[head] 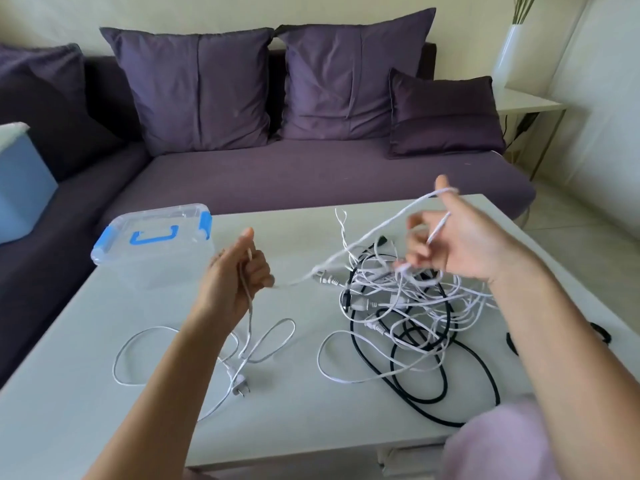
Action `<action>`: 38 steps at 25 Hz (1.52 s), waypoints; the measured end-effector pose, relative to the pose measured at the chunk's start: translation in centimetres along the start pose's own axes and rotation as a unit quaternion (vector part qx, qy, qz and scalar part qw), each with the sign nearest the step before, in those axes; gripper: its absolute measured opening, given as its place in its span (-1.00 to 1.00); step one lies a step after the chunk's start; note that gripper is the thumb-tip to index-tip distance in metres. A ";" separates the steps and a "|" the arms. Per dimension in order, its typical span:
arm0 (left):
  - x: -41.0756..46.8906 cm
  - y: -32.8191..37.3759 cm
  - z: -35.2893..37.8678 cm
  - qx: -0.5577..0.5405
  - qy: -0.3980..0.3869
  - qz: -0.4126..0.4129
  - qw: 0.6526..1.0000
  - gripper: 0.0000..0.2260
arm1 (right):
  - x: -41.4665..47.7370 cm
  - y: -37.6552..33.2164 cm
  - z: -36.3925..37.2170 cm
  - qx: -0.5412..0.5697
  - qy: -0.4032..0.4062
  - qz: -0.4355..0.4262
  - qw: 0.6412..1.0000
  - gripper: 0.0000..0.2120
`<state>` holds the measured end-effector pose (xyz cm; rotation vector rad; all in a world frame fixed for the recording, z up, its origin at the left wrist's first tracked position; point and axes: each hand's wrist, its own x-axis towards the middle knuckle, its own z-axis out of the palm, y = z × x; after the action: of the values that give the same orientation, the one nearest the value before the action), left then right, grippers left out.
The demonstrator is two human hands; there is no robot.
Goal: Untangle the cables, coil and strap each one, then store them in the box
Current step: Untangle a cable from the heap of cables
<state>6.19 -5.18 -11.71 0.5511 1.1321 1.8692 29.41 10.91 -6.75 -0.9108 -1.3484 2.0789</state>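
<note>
Purple sofa (pixel 311 168) and cushions fill the upper half of the frame. The white bench (pixel 294 427) takes the lower half.

The clear box (pixel 156 244), with blue latches and handle, sits left of centre on the bench, lid on.

The left hand (pixel 235 275) is clenched round a white cable (pixel 367 237). The right hand (pixel 467 237), raised at right of centre, has the same cable hooked over a finger and running down through its curled fingers. Between the hands the cable is stretched tight above the bench. Its freed end lies in loose loops at lower centre-left and ends in a plug (pixel 239 382). Below the right hand sits the tangle (pixel 408 306) of thin white leads wound through a thick black cable (pixel 353 323).

As I judge it, the main risk is pulling while the line is this taut. If the cable still passes through the tangle, more tension would cinch the knots rather than free them. A connector could snag on the thin leads and drag the whole heap towards the left. The freed loops lie close to the near edge, so a tug could let the plug slide off.

A dark item (pixel 602 332) at the right edge is partly hidden by the forearm. I cannot tell whether it is a strap.

No brand, label or writing is legible on anything.
</note>
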 end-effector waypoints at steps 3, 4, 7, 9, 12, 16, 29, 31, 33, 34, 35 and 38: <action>-0.7 -1.2 -0.3 0.271 -0.023 0.036 0.962 -0.65 | -0.6 0.6 2.2 -0.280 0.042 0.052 0.958 -0.39; -1.1 -1.7 -0.2 0.354 -0.039 0.036 0.934 -0.65 | -0.9 0.5 3.0 -0.321 0.064 0.031 0.944 -0.39; -1.4 -2.7 0.4 0.515 -0.045 0.076 0.852 -0.60 | -2.2 -0.8 4.5 -0.454 0.123 -0.093 0.877 -0.48; -1.2 -2.1 0.5 0.483 -0.014 0.102 0.870 -0.62 | -3.2 -3.5 4.9 -0.521 0.200 -0.230 0.797 -0.55; -0.6 -0.5 0.1 0.320 0.005 0.110 0.941 -0.71 | -5.1 -9.8 5.7 -0.442 0.268 -0.378 0.768 -0.68; 0.0 -1.1 -0.9 0.489 0.043 0.084 0.867 -0.70 | -4.9 -13.7 7.3 -0.435 0.133 -0.295 0.840 -0.92; -2.1 -2.3 1.5 -0.068 -0.299 -0.245 0.920 -0.59 | -1.6 -2.8 9.1 -0.467 -0.039 -0.248 0.848 -0.79; -2.7 -2.2 2.0 -0.003 -0.284 -0.204 0.937 -0.81 | -1.1 -1.8 8.4 -0.460 -0.051 -0.267 0.845 -0.84; -2.3 -1.9 2.0 -0.014 -0.193 -0.158 0.968 -0.77 | -0.8 -1.2 7.3 -0.472 -0.071 -0.257 0.840 -0.89; -1.7 -1.6 1.6 -0.045 -0.140 -0.134 0.980 -0.73 | -0.7 -1.0 6.7 -0.466 -0.086 -0.235 0.849 -0.90; -1.0 -1.2 1.2 -0.075 -0.093 -0.111 0.987 -0.72 | -0.8 -0.7 6.1 -0.441 -0.112 -0.197 0.869 -0.91; 0.2 -0.4 0.7 -0.107 -0.046 -0.071 0.991 -0.74 | -1.2 2.1 5.2 -0.273 -0.246 -0.098 0.925 -0.95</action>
<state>6.75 -4.59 -11.78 0.4178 0.8740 1.7956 26.14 6.22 -6.87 -0.4174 -2.2576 1.8659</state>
